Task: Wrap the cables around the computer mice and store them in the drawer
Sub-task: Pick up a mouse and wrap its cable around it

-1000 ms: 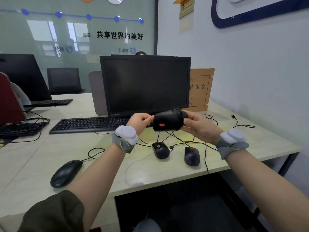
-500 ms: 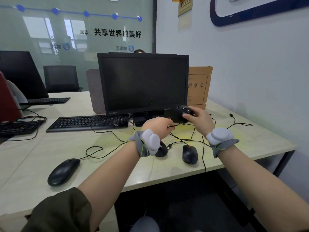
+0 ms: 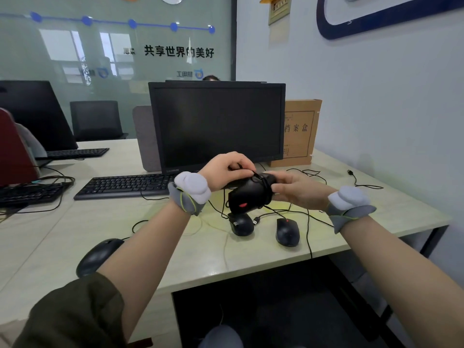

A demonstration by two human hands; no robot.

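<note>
Pale desk surface (image 3: pixel 175 247) fills the near view, where one black mouse (image 3: pixel 96 256) is left at the left edge, partly hidden by the forearm. Further in, two more mice (image 3: pixel 287 231) are lying side by side, their loose cables (image 3: pixel 307 237) trailed across the top and over the front edge, presumably awaiting their turn. Above these a black mouse with a red wheel (image 3: pixel 247 198) is held off the desk, so that cord can be passed freely round its body. It is gripped at the far end by the right hand (image 3: pixel 298 189), while the cable is pinched and led over it by the closed fingers of the left hand (image 3: pixel 226 169). Several turns appear already laid. Beyond, a keyboard (image 3: pixel 125 184) and dark monitor (image 3: pixel 217 126) are set. No drawer can be seen.
</note>
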